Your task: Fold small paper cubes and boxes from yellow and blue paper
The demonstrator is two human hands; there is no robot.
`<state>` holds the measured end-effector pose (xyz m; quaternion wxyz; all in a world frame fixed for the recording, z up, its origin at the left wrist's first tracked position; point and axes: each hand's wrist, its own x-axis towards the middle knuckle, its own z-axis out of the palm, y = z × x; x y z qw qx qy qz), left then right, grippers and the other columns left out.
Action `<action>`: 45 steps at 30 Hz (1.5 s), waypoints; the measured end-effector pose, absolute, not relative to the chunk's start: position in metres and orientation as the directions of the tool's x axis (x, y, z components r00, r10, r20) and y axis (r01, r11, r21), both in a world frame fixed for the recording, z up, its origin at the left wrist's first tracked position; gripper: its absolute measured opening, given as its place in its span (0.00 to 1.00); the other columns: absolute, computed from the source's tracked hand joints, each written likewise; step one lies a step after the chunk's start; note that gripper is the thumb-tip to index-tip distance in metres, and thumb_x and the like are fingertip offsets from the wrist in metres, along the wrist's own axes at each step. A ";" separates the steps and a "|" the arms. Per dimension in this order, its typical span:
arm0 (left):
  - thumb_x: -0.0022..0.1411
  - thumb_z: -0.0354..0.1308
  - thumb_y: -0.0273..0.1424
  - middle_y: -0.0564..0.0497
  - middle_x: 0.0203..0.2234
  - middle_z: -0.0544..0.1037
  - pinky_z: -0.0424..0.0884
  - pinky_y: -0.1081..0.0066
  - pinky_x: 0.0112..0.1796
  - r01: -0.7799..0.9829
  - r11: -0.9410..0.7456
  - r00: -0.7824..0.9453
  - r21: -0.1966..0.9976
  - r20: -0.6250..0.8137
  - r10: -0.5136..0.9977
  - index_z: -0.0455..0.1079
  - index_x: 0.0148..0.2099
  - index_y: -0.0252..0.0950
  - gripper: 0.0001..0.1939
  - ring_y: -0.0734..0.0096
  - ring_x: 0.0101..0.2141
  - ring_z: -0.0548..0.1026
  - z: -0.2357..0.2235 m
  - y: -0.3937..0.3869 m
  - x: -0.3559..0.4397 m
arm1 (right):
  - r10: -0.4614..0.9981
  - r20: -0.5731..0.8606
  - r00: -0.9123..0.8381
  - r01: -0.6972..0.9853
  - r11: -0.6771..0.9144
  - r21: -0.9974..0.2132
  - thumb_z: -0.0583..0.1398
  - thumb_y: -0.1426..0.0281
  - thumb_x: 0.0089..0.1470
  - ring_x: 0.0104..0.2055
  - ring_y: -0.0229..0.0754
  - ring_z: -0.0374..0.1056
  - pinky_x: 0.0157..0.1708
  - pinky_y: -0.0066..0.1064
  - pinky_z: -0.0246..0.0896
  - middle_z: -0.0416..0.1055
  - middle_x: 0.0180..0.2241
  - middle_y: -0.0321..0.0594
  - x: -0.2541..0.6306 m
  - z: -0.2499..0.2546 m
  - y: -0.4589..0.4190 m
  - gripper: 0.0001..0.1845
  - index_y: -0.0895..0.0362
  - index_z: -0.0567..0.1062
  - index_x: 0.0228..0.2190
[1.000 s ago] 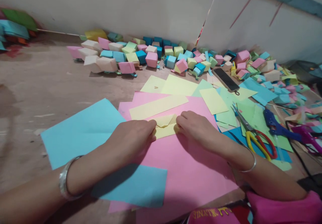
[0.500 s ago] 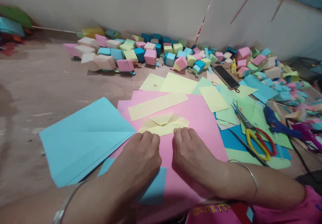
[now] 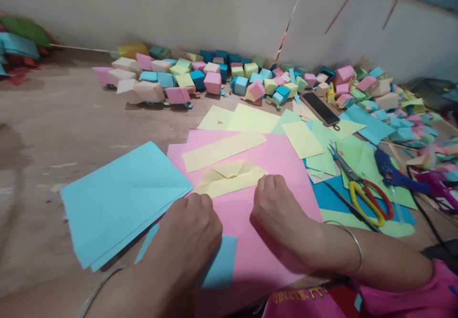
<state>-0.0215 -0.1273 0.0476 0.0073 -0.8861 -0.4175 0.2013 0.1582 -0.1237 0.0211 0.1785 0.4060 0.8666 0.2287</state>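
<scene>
A partly folded yellow paper (image 3: 232, 177) lies on a large pink sheet (image 3: 272, 241). My left hand (image 3: 193, 232) rests on the pink sheet just short of the paper's near edge, fingers curled under with nothing seen in them. My right hand (image 3: 277, 206) is a loose fist, its knuckles against the paper's right end. A folded light-blue sheet (image 3: 121, 199) lies beside my left hand, and a yellow strip (image 3: 223, 148) lies behind the folded paper. Each wrist wears a silver bangle.
Several folded paper cubes (image 3: 214, 80) in many colours line the wall. Loose yellow and green sheets, a phone (image 3: 319, 108), scissors with yellow and red handles (image 3: 361, 191) and a blue glue gun (image 3: 395, 175) lie to the right. Bare brown floor (image 3: 53, 122) spreads to the left.
Both hands have drawn back off the yellow paper toward me and curled shut. The light-blue sheet now lies folded over on the left.
</scene>
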 end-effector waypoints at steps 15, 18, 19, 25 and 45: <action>0.62 0.41 0.16 0.37 0.52 0.72 0.70 0.64 0.38 0.745 -0.654 0.649 0.133 0.084 0.756 0.60 0.59 0.32 0.24 0.63 0.42 0.72 0.019 -0.095 -0.017 | 0.817 0.274 -0.507 0.860 0.502 0.095 0.50 0.80 0.58 0.32 0.43 0.56 0.29 0.35 0.43 0.67 0.32 0.45 0.174 0.020 -0.081 0.13 0.59 0.72 0.38; 0.64 0.42 0.18 0.39 0.50 0.72 0.69 0.64 0.38 0.632 -0.766 0.767 0.123 0.043 0.640 0.60 0.59 0.33 0.22 0.63 0.42 0.71 0.023 -0.091 -0.013 | 0.862 0.217 -0.458 0.855 0.494 -0.159 0.50 0.75 0.61 0.37 0.45 0.59 0.30 0.34 0.47 0.68 0.39 0.48 0.177 0.007 -0.064 0.17 0.55 0.70 0.49; 0.66 0.42 0.19 0.41 0.49 0.73 0.69 0.64 0.37 0.593 -0.797 0.801 0.112 0.019 0.598 0.60 0.58 0.34 0.20 0.63 0.41 0.71 0.025 -0.090 -0.012 | 0.879 0.183 -0.440 0.842 0.474 -0.256 0.51 0.73 0.61 0.37 0.44 0.59 0.30 0.34 0.48 0.69 0.38 0.46 0.177 0.002 -0.060 0.15 0.55 0.71 0.47; 0.62 0.46 0.16 0.46 0.38 0.73 0.63 0.67 0.30 0.547 -0.825 0.833 0.145 0.010 0.554 0.67 0.46 0.32 0.14 0.68 0.32 0.66 0.032 -0.090 -0.011 | 0.942 0.091 -0.324 0.750 0.314 -0.583 0.52 0.62 0.61 0.30 0.39 0.59 0.27 0.32 0.50 0.68 0.30 0.40 0.178 -0.008 -0.052 0.14 0.57 0.72 0.32; 0.64 0.47 0.21 0.44 0.30 0.74 0.63 0.59 0.34 0.815 -0.579 0.574 -0.003 -0.137 0.808 0.69 0.34 0.32 0.10 0.57 0.34 0.70 0.048 -0.080 -0.029 | 0.627 0.267 -0.732 0.640 0.767 -0.049 0.49 0.77 0.63 0.34 0.37 0.58 0.34 0.34 0.41 0.70 0.27 0.34 0.178 0.005 -0.062 0.17 0.56 0.73 0.27</action>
